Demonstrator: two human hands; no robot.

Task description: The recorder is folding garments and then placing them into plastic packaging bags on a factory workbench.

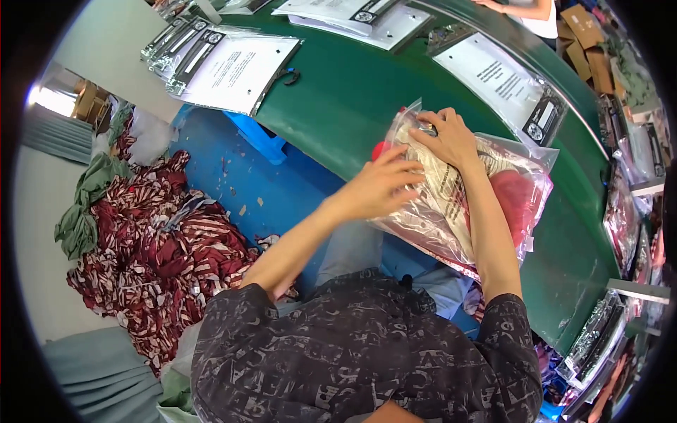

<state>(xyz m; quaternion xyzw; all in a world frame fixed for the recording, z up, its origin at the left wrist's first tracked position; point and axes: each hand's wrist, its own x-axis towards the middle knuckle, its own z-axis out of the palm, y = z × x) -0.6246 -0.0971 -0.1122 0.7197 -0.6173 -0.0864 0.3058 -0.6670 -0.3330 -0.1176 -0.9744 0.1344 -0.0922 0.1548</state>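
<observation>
Left hand (381, 185)'s loosely spread, right hand (451, 141)'s bent over the clear plastic cream-and-red garment bag (434, 222) (can't tell if pinching), probably steadying it on the glossy green table (331, 92).

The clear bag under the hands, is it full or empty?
Not empty: cream cloth and something red show through the clear bag. Whether it's packed full, I can't tell.

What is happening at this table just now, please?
A person in a dark printed shirt has both hands at a clear plastic bag with red and cream contents, partly overhanging a green table's near edge. The right hand rests on its far end; the left hand is at its left side. A heap of striped maroon fabric lies to the left.
</observation>
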